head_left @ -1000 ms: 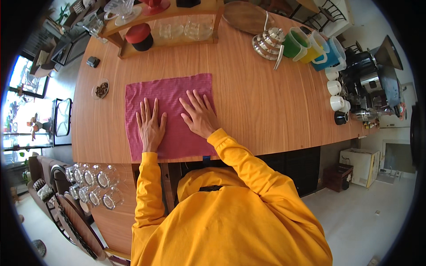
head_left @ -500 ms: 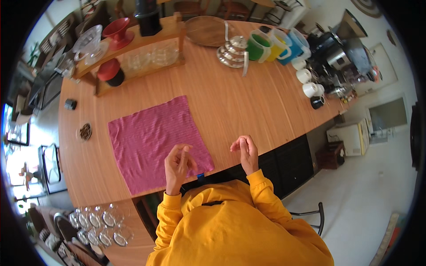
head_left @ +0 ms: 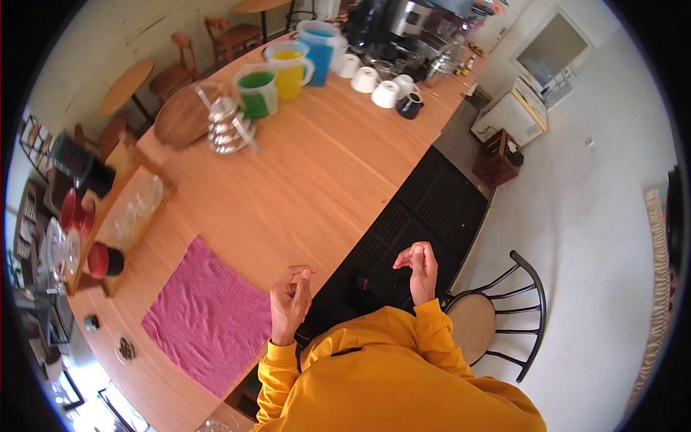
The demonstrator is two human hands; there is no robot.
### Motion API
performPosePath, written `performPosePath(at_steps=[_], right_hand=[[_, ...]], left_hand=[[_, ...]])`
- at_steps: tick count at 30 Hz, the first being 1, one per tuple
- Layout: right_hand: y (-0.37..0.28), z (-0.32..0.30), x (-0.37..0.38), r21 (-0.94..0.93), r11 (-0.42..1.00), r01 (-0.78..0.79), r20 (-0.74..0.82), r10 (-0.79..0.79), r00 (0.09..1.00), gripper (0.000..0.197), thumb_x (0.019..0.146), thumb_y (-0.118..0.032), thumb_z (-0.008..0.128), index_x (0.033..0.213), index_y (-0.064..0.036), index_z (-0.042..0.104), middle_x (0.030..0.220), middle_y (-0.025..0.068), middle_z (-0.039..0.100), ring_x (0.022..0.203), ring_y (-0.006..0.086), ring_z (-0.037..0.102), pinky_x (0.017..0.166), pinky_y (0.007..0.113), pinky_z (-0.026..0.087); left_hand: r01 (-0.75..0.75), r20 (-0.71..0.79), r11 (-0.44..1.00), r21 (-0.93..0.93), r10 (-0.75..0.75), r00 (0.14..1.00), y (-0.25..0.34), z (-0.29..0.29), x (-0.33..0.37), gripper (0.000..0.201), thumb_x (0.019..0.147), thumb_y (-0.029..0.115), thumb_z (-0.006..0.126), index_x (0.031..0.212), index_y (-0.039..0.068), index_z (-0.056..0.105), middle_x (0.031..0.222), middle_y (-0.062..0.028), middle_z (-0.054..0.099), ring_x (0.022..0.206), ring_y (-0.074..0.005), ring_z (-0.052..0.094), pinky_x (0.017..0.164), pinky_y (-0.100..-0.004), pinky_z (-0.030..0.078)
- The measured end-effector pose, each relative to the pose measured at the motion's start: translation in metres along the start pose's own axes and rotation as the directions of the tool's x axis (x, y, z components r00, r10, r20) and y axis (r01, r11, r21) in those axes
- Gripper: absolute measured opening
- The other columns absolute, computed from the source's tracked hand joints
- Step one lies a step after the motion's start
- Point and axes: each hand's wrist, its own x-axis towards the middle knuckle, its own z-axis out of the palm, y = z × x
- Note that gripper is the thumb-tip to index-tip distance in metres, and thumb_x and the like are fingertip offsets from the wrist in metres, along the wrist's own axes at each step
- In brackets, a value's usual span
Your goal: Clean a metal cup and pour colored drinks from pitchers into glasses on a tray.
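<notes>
Evidently, both hands (head_left: 290, 298) curl loosely, empty.

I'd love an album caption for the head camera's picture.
Pink cloth spread on a wooden table, left hand close by, right hand farther off, silver kettle standing beyond.

No words, numbers or signs can be read. Dark looping marks show on the low side of the white, box-shaped appliance (head_left: 512, 115) standing beyond the tabletop (head_left: 317, 173); whether they are lettering, a drawing or something else cannot be told. The black machine with a silvery metal panel (head_left: 409, 20), at the tabletop's far end, is too small and too cut off by the upper edge for any print to be made out.
</notes>
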Motion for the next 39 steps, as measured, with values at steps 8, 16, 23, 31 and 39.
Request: performPosePath(at_steps=[8,16,23,31,39], right_hand=[[0.052,-0.11,0.085,0.19,0.982,0.004,-0.112,0.017,0.994,0.028,0.109,-0.027,0.038,0.096,-0.0044,0.048,0.079,0.0085,0.061,0.07,0.0152,0.062,0.068,0.028,0.054],[0.044,-0.266,0.166,0.073,0.995,0.066,-0.37,-0.034,0.928,0.03,0.109,-0.028,0.039,0.094,-0.0048,0.049,0.079,0.0077,0.061,0.07,0.0145,0.062,0.068,0.027,0.053],[0.041,-0.347,0.203,0.019,0.997,0.071,-0.579,-0.047,0.814,0.034,0.109,-0.029,0.04,0.087,-0.0043,0.048,0.077,0.0075,0.059,0.069,0.014,0.06,0.067,0.027,0.052],[0.058,-0.417,0.297,-0.016,1.0,-0.009,-0.625,-0.003,0.781,0.045,0.109,-0.035,0.039,0.076,-0.0054,0.047,0.077,0.0083,0.06,0.069,0.0145,0.059,0.067,0.027,0.05],[0.048,-0.501,0.448,0.027,0.996,-0.086,-0.699,0.08,0.711,0.042,0.109,-0.036,0.039,0.088,-0.0033,0.055,0.08,0.0074,0.062,0.07,0.0145,0.062,0.067,0.027,0.052]], left_hand=[[-0.082,0.105,0.984,0.161,0.065,0.992,0.006,0.148,0.089,0.028,0.104,0.027,0.054,0.101,0.002,0.065,0.049,0.0054,0.042,0.04,-0.0013,0.032,0.039,-0.0201,0.023],[-0.08,0.369,0.993,0.082,0.044,0.928,0.019,0.332,0.186,0.024,0.104,0.023,0.055,0.1,0.002,0.065,0.06,0.0074,0.041,0.05,-0.0002,0.035,0.045,-0.0199,0.026],[0.029,0.601,0.992,0.125,-0.099,0.793,0.026,0.444,0.254,0.026,0.105,0.026,0.053,0.103,0.002,0.065,0.058,0.0054,0.043,0.048,-0.0013,0.036,0.043,-0.0196,0.029],[0.052,0.703,0.992,0.117,-0.12,0.701,0.021,0.573,0.365,0.023,0.105,0.024,0.053,0.102,0.004,0.065,0.053,0.0069,0.04,0.045,-0.0009,0.034,0.043,-0.0197,0.024],[0.065,0.745,0.995,0.077,-0.101,0.66,0.041,0.713,0.497,0.021,0.104,0.022,0.055,0.101,0.004,0.065,0.054,0.0077,0.039,0.045,0.0002,0.03,0.043,-0.0202,0.022]])
